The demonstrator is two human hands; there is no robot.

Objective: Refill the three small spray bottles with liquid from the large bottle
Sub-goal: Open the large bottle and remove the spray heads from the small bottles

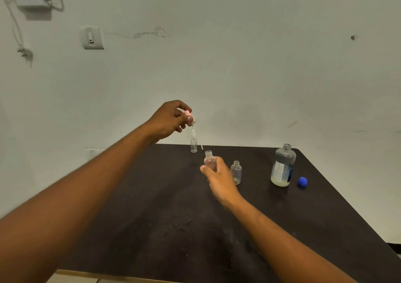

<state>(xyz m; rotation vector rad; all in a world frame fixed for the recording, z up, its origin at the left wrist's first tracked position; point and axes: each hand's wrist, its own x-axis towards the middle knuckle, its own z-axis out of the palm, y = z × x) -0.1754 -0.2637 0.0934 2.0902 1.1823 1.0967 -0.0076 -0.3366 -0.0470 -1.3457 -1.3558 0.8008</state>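
My left hand (171,119) is raised above the table's far edge, fingers pinched on a pink spray cap (188,116) whose thin tube hangs down. My right hand (219,179) grips a small clear bottle (210,160) with an open neck, standing on the dark table (152,206). A second small clear bottle (236,172), also uncapped, stands just right of that hand. A slim third spray bottle (193,142) stands at the far edge, below the pink cap. The large bottle (283,166) stands open at the right, with a little pale liquid at its bottom.
A blue cap (302,182) lies on the table right of the large bottle. The table's right edge runs diagonally close to it. A pale wall with a switch plate (92,37) and hanging cable (21,44) rises behind the table.
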